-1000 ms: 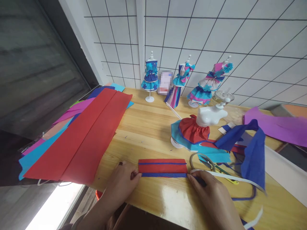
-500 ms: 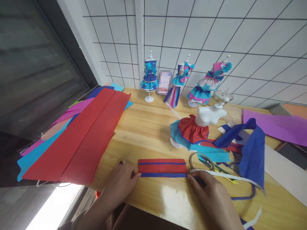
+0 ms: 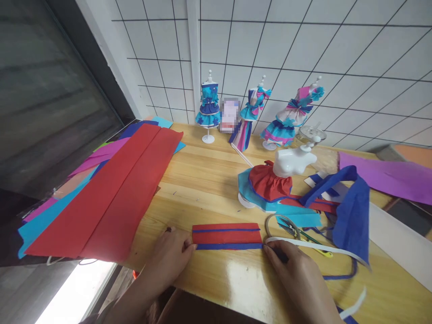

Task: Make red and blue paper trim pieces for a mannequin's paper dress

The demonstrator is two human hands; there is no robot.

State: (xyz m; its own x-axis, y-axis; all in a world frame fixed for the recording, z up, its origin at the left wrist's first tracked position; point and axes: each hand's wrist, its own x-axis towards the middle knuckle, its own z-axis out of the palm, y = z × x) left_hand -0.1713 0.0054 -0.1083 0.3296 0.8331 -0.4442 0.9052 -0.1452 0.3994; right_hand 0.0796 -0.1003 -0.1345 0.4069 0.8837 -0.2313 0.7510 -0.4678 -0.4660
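A red fabric rectangle lies flat on the table in front of me, with a thin blue line along its upper part. Along its near edge runs a blue fabric strip. My left hand pinches the strip's left end between thumb and finger. At the right end, my right hand pinches the same strip. Beyond my right hand lie a roll of white tape with its tail stretched to the right and scissors. A small white mannequin with a red ruffled skirt leans behind them.
Three dressed miniature mannequins stand along the tiled wall. Stacked coloured fabric sheets, red on top, cover the left side. Blue fabric and a purple sheet lie at right. A glass jar stands at the back.
Both hands keep hold of the blue strip's ends, almost unmoved. The whole view has shifted slightly, with things appearing a little further left.
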